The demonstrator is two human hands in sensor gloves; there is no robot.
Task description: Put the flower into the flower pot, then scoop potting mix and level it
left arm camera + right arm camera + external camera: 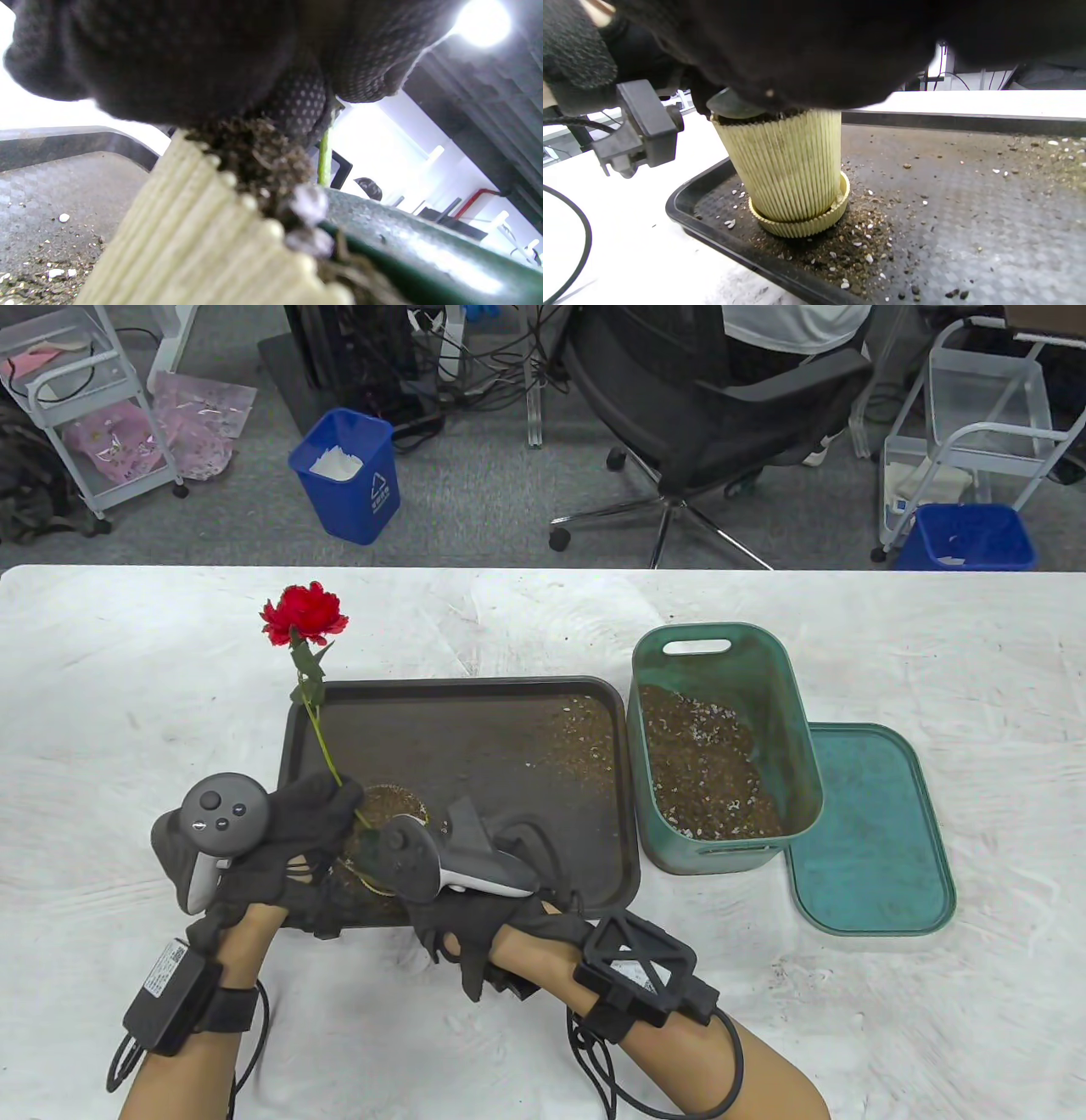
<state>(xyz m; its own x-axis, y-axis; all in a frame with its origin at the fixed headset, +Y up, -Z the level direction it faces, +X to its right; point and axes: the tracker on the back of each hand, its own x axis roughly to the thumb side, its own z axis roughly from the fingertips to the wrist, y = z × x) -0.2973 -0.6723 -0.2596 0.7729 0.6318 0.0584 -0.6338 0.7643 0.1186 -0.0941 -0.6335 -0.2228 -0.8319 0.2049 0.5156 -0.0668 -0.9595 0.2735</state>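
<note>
White table (127, 661): left grip (288, 831) pinches flower (304, 615) stem; right grip's (458, 874) fingers hidden over pot (787, 169).

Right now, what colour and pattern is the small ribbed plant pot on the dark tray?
Pale cream-yellow with fine vertical ribs; the right wrist view shows it best.

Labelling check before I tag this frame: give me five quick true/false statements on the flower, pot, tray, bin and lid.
1. The red flower has its green stem in the ribbed cream plastic pot. True.
2. The pot stands on the bare white table. False: it stands in a saucer on the dark rectangular tray.
3. The green plastic bin holds potting mix. True.
4. The green lid covers the bin. False: it lies beside it.
5. The left hand rests away from the pot. False: it is at the stem, over the pot.
</note>
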